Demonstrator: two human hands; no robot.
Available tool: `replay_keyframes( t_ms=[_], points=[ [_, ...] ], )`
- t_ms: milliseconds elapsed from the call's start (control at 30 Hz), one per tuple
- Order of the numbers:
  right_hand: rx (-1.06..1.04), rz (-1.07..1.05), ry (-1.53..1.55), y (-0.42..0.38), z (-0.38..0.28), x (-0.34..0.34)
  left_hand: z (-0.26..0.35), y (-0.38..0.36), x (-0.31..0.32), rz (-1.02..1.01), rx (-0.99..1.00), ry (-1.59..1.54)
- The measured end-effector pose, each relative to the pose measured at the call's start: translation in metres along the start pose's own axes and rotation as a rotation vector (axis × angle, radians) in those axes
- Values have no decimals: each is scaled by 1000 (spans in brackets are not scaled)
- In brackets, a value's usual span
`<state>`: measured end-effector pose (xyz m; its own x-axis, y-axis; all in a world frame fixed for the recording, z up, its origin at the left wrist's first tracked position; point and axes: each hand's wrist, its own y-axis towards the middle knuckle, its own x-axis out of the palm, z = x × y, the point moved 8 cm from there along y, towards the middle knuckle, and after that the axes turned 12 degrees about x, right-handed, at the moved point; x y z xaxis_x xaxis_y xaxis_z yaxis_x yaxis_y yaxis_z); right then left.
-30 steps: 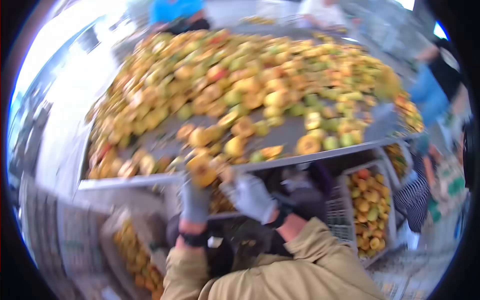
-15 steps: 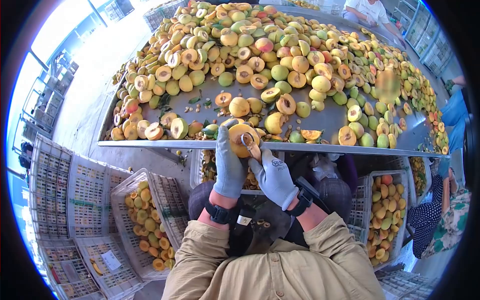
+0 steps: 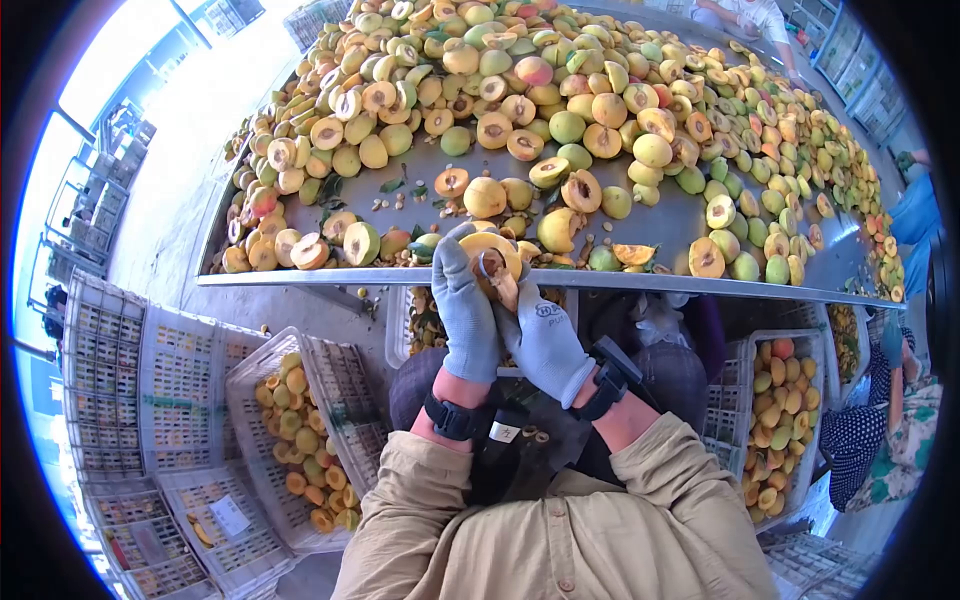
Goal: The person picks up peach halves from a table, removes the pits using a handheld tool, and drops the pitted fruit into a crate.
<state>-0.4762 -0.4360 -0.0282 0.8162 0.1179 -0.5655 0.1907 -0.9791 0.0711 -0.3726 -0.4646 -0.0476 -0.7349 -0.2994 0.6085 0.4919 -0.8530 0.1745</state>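
Grey-gloved, the left hand (image 3: 466, 315) has its fingers curled closed around a halved yellow fruit (image 3: 478, 243), which lies against that palm, its cut face turned up and toward the right hand (image 3: 548, 345). The right hand's fingers are closed on a small tool (image 3: 507, 293), its long axis slanting from the fruit's hollow down and rightward to the grip; a curved metal loop (image 3: 483, 266) sits at the hollow. The left hand is nearer the fruit, the right just beside it, both in front of the metal tabletop's rim (image 3: 640, 283). The right glove's back carries a printed mark with an "H" and, under it, "PU", the rest unclear. A white label (image 3: 505, 432) near the left wristband (image 3: 453, 418) and a paper (image 3: 230, 515) on a crate (image 3: 222, 498) are too small to read
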Motion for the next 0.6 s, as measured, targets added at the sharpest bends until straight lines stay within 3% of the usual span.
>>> replay_keyframes(
  t_ms=[167,267,367,400,500,600],
  points=[
    [9,-88,128,3,5,9,8,3,-9,-1,80,97],
    [-192,-23,187,2,4,13,18,6,-11,-23,164,235],
    [337,-650,596,-2,5,24,20,9,-14,-107,174,308],
    [428,-780,699,-9,-1,23,20,9,-13,-129,150,311],
    [597,-983,1019,-22,-4,28,17,7,-8,-183,46,254],
    [694,-1076,1146,-26,-2,29,15,-1,1,-220,-108,98]
  ],
)
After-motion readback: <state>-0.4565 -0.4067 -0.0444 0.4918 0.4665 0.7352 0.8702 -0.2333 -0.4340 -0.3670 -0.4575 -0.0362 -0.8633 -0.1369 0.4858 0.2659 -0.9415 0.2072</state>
